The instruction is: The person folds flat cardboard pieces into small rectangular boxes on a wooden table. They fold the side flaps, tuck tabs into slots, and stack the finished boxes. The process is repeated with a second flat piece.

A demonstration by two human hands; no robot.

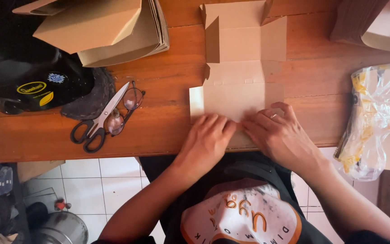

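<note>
Both hands were down on the flat brown die-cut cardboard box blank point(238, 74), which lay on the reddish wooden counter point(159, 122) and ran from the near edge toward twelve o'clock, its far flaps standing half raised. The left hand point(206, 140) pressed palm-down on the near panel, fingers spread flat and gripping nothing; the right hand point(278, 133), just at its three o'clock, pressed likewise, flat and open-fingered, a ring on one finger. That board looked light and thin, stiff across the panels yet ready to bend at the scored lines, so the place to hold it was probably along a crease or a flap edge, since it could dent or tear if forced. At nine o'clock sat black-handled steel scissors point(98, 122) lying over round wire-rimmed glasses point(125, 110). The near edge of the blank was hidden under the hands; the stack of folded brown boxes point(104, 29) at eleven o'clock and the crinkled clear-and-yellow plastic bag point(378, 113) at three were cut off by the frame.
</note>
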